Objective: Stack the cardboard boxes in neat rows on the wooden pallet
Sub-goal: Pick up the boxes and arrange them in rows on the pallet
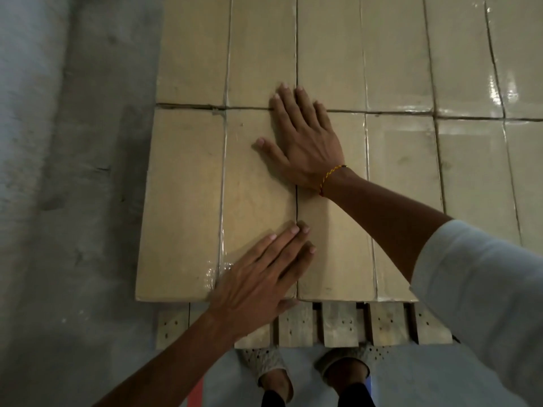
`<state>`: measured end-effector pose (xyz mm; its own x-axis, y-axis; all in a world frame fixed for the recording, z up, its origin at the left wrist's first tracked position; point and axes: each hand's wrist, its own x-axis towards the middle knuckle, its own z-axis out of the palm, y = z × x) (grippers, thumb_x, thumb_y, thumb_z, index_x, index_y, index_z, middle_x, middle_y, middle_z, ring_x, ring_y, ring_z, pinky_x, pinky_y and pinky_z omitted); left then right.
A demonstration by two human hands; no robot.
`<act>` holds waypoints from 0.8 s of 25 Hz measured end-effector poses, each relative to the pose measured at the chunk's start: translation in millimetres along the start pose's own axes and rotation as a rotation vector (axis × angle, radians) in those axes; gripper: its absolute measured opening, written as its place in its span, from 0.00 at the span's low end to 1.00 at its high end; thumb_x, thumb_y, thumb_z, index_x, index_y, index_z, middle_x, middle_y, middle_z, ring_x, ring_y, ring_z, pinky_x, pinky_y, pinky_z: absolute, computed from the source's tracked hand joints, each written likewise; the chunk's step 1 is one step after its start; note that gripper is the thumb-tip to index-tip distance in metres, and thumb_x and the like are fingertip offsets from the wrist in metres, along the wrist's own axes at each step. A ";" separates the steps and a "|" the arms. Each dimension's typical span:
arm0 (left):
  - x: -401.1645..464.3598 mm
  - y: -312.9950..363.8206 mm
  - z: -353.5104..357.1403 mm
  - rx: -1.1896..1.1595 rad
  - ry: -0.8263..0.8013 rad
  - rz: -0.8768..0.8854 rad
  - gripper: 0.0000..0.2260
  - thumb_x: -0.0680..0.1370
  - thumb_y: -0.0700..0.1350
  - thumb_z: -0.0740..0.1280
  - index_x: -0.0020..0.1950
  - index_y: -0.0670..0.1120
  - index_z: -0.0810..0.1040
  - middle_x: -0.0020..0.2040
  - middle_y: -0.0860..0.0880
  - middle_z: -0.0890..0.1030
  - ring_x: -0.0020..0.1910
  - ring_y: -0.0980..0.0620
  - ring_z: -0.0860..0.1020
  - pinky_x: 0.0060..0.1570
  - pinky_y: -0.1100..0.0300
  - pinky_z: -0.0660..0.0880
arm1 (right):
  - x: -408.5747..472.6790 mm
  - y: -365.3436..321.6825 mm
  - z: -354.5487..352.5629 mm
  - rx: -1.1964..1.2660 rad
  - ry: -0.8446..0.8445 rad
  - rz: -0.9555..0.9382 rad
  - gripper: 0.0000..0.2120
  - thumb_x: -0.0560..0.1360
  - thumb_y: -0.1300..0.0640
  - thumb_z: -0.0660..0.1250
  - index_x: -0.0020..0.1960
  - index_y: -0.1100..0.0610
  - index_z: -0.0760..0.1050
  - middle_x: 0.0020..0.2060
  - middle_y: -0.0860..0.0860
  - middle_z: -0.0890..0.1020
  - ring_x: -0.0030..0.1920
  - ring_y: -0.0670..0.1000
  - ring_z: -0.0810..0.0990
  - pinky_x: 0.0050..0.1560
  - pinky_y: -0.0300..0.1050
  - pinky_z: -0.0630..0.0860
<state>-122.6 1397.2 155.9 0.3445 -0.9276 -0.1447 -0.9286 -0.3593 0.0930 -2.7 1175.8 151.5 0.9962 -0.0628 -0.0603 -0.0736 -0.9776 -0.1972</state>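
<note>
Flat, taped cardboard boxes lie side by side in two rows on the wooden pallet point(338, 324). The near-left box point(205, 201) ends the front row, and the box beside it point(332, 245) meets it along a dark seam. My left hand point(258, 277) lies flat near the front edge, its fingers reaching over that seam. Farther back, my right hand point(299, 139) presses flat with spread fingers across the same seam and touches the back row point(264, 48). Neither hand holds anything.
A grey concrete floor point(64, 201) runs along the left of the pallet. More boxes point(470, 171) fill the right side. My feet in sandals point(308, 374) stand on the floor just in front of the pallet's slats.
</note>
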 end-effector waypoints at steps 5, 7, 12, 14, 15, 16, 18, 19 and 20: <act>1.7 0.2 -3.9 0.011 0.002 0.019 0.40 0.77 0.61 0.59 0.83 0.43 0.52 0.82 0.37 0.49 0.82 0.39 0.51 0.78 0.44 0.56 | -1.6 -0.4 0.8 0.018 0.036 -0.012 0.37 0.82 0.34 0.45 0.83 0.55 0.53 0.83 0.52 0.53 0.83 0.57 0.48 0.81 0.58 0.47; 2.3 0.6 -3.3 -0.041 0.004 0.015 0.40 0.76 0.60 0.63 0.82 0.44 0.54 0.83 0.39 0.50 0.82 0.41 0.51 0.78 0.45 0.57 | -1.6 0.3 0.1 0.017 0.046 -0.006 0.37 0.81 0.33 0.47 0.82 0.54 0.55 0.82 0.51 0.55 0.82 0.57 0.49 0.81 0.58 0.48; 8.6 20.3 -11.5 -0.115 -0.011 -0.124 0.43 0.68 0.56 0.72 0.80 0.45 0.62 0.82 0.41 0.55 0.81 0.42 0.55 0.77 0.45 0.61 | -6.6 -5.0 -12.3 0.010 -0.073 0.001 0.36 0.82 0.35 0.51 0.83 0.55 0.53 0.83 0.53 0.53 0.82 0.60 0.48 0.80 0.61 0.49; 9.7 31.1 -18.1 -0.137 -0.031 -0.197 0.44 0.66 0.51 0.76 0.80 0.45 0.63 0.83 0.42 0.55 0.81 0.42 0.55 0.77 0.45 0.61 | -33.8 2.0 -20.9 0.026 -0.110 -0.047 0.35 0.82 0.37 0.55 0.82 0.56 0.56 0.82 0.54 0.55 0.81 0.62 0.52 0.78 0.62 0.54; 10.6 36.7 -22.4 -0.156 -0.044 -0.236 0.45 0.66 0.49 0.77 0.80 0.45 0.62 0.83 0.42 0.55 0.81 0.42 0.55 0.77 0.45 0.61 | -56.2 11.3 -27.3 0.027 -0.126 -0.061 0.34 0.81 0.38 0.56 0.81 0.56 0.57 0.82 0.55 0.57 0.81 0.62 0.53 0.77 0.63 0.57; 11.8 42.1 -26.3 -0.181 -0.062 -0.280 0.46 0.65 0.47 0.79 0.80 0.45 0.62 0.83 0.43 0.54 0.81 0.43 0.54 0.77 0.44 0.61 | -82.1 24.6 -33.2 0.020 -0.150 -0.068 0.34 0.81 0.39 0.57 0.81 0.56 0.58 0.82 0.55 0.57 0.81 0.62 0.54 0.77 0.64 0.58; 16.1 53.9 -32.4 -0.222 -0.085 -0.375 0.46 0.65 0.42 0.80 0.80 0.45 0.63 0.83 0.43 0.56 0.81 0.42 0.54 0.75 0.43 0.64 | -139.4 59.5 -47.2 -0.002 -0.209 -0.037 0.35 0.79 0.42 0.62 0.81 0.54 0.57 0.82 0.55 0.56 0.81 0.62 0.54 0.76 0.65 0.60; 18.6 60.5 -35.5 -0.242 -0.085 -0.422 0.46 0.64 0.42 0.81 0.78 0.44 0.65 0.82 0.43 0.58 0.81 0.41 0.56 0.73 0.42 0.66 | -170.3 78.7 -54.7 -0.010 -0.224 0.006 0.35 0.78 0.44 0.64 0.81 0.53 0.57 0.82 0.55 0.57 0.80 0.63 0.55 0.76 0.65 0.62; 22.7 69.3 -41.2 -0.260 -0.086 -0.459 0.45 0.62 0.42 0.83 0.76 0.43 0.69 0.80 0.42 0.62 0.79 0.39 0.60 0.71 0.41 0.69 | -203.6 98.8 -66.3 -0.012 -0.225 0.069 0.35 0.78 0.45 0.65 0.80 0.53 0.58 0.81 0.56 0.58 0.80 0.63 0.56 0.75 0.65 0.64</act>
<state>-173.4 1347.1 199.6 0.6844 -0.6612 -0.3074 -0.6165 -0.7498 0.2402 -209.8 1078.6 209.2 0.9533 -0.0843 -0.2899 -0.1391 -0.9749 -0.1739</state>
